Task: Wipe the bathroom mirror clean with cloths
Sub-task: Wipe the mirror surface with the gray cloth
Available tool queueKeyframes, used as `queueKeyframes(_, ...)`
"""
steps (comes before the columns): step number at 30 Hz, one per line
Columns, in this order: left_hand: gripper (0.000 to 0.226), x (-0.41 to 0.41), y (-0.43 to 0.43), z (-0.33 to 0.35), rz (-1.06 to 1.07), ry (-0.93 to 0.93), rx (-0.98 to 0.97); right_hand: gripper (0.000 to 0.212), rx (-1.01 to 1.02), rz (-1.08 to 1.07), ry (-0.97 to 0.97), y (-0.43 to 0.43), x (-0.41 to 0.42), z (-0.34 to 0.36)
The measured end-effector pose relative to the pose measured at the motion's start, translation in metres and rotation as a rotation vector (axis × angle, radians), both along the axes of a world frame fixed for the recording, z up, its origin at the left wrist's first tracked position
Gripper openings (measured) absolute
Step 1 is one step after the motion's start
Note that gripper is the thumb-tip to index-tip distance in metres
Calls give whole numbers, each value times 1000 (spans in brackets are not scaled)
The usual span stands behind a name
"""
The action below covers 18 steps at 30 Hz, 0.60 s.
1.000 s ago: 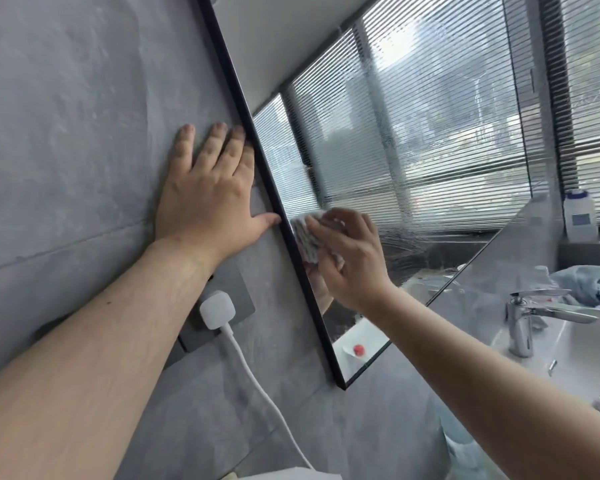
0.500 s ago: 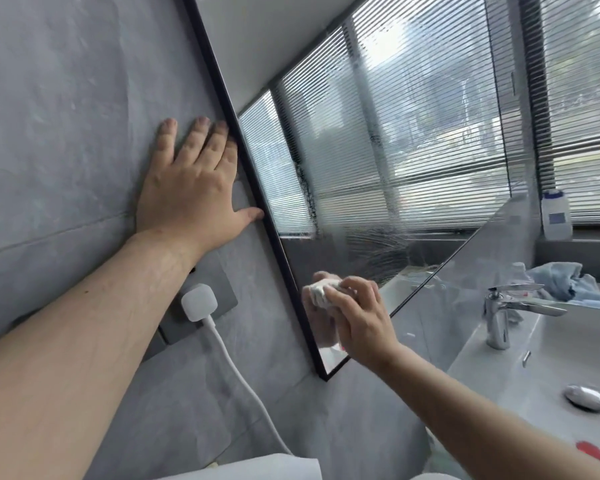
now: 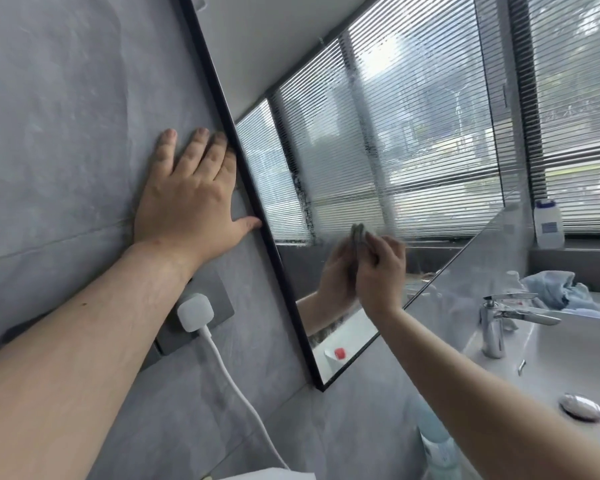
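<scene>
The black-framed mirror [image 3: 378, 140] hangs on the grey wall and reflects window blinds; hazy smears and wet streaks cross its lower middle. My right hand [image 3: 381, 271] grips a small bunched cloth [image 3: 356, 233] and presses it against the glass near the lower part, blurred by motion. Its reflection meets it in the glass. My left hand [image 3: 191, 199] lies flat on the wall just left of the mirror's frame, fingers straight, thumb touching the frame.
A white plug and cable [image 3: 196, 311] sit in a grey socket under my left forearm. At right are a chrome tap [image 3: 496, 323], the sink basin [image 3: 551, 368] with its drain stopper [image 3: 582, 406], a blue cloth [image 3: 551, 287] and a white bottle [image 3: 548, 220] on the sill.
My right hand with the cloth went down to the mirror's lower corner, then came back up and to the right across the glass. My left hand stayed flat on the wall.
</scene>
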State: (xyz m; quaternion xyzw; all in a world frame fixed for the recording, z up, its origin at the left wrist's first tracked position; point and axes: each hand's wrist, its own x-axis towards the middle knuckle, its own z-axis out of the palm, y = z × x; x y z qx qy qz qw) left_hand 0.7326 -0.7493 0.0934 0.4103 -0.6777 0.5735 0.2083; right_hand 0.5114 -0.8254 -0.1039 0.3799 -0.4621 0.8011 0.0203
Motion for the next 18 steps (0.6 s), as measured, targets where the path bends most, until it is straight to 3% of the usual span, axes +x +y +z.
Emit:
queueKeyframes(5,101,2,0,-1,0,-3,1,20,-224,-57,532,36,56,-49)
queueKeyframes(8,101,1,1,0,-6,-4,16,23,-266,-100,566,30,47,-36)
queueKeyframes(11,98,2,-1,-1,-18,-9,20,27,-106,-76,346,11,19,-6)
queueKeyframes(14,100,1,-2,-2,-23,6,20,27,71,24,-85,-19,-32,8)
queueKeyframes(16,102,-1,-1,-2,-20,10,39,23,138,58,-390,-36,-66,-7)
queueKeyframes(18,102,-1,0,-2,-22,13,48,22,240,64,-579,-43,-88,-38)
